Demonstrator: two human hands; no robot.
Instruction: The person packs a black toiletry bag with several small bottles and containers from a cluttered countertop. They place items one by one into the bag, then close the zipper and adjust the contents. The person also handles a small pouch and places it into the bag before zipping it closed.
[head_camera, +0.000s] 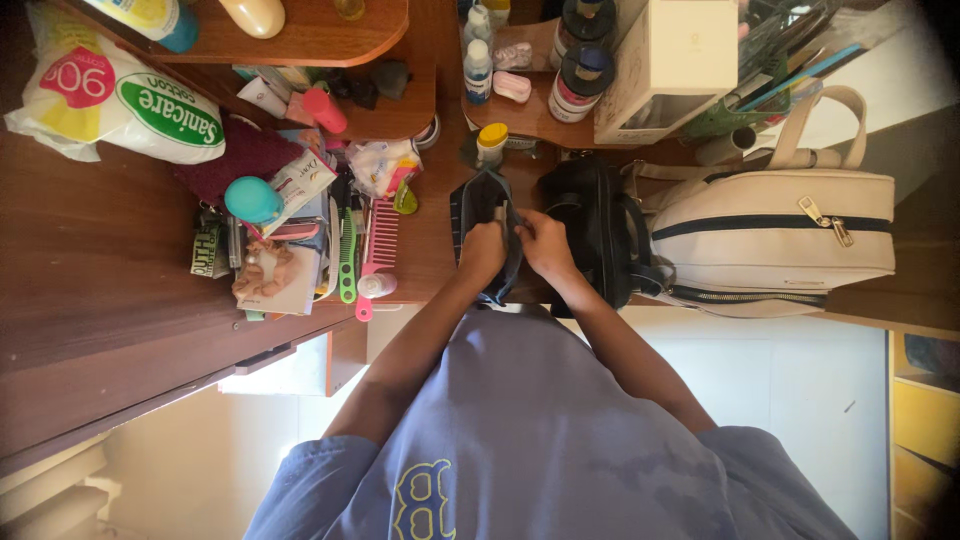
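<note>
A brown wooden desk (90, 260) fills the upper half of the frame, crowded with toiletries. At the right lies a cream backpack (770, 240) on its side. At the upper left sits a white plastic bag (110, 100) with a bare stretch of wood below it. Just left of the backpack stands a black bag (590, 230), and above it a white box (670, 60) on a small shelf. At the centre, touching the black bag and near the desk's front edge, is a small dark pouch (478, 200) with its mouth gaping towards the top of the frame. The left hand (483, 255) is clenched on the pouch's near wall, and the right hand (545, 245) pinches the rim just beside it. Judged from this, the work in hand is at the pouch's opening, held spread by both hands. What is inside cannot be seen. Any further handling calls for one hand to hold the rim while the other is freed. Left of the pouch lie a pink comb (380, 235) and a green comb (347, 255), and above it stands a yellow-capped bottle (491, 143).
</note>
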